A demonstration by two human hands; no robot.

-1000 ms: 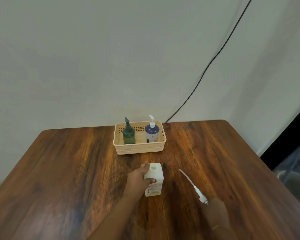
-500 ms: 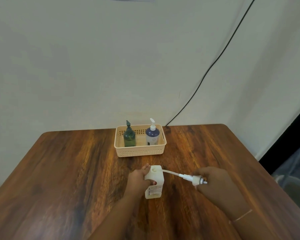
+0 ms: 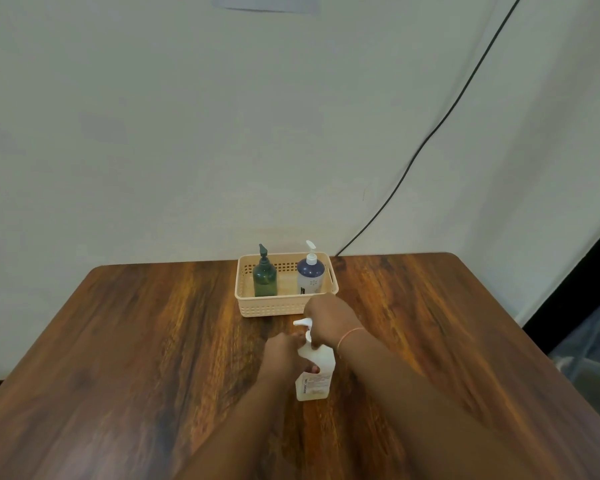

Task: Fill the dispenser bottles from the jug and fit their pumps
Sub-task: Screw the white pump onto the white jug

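Observation:
A white square dispenser bottle [image 3: 315, 377] stands upright on the wooden table [image 3: 153, 341], in the middle. My left hand [image 3: 282, 351] grips its left side near the shoulder. My right hand [image 3: 329, 320] holds the white pump [image 3: 305, 328] over the bottle's neck, with the pump's nozzle pointing left and its tube hidden inside the bottle. Behind them, a beige basket [image 3: 278, 308] holds a green pump bottle [image 3: 264, 277] and a blue-and-white pump bottle [image 3: 310, 274], both upright with pumps on. No jug is in view.
The basket sits near the table's far edge, just beyond my right hand. A black cable [image 3: 430, 140] runs down the wall to the table's back edge. A dark gap and some grey items show past the table's right edge.
My right hand lifted the pump from the table at the right, brought it over to the white bottle, and its tube went down into the neck. My left hand kept its grip on the bottle.

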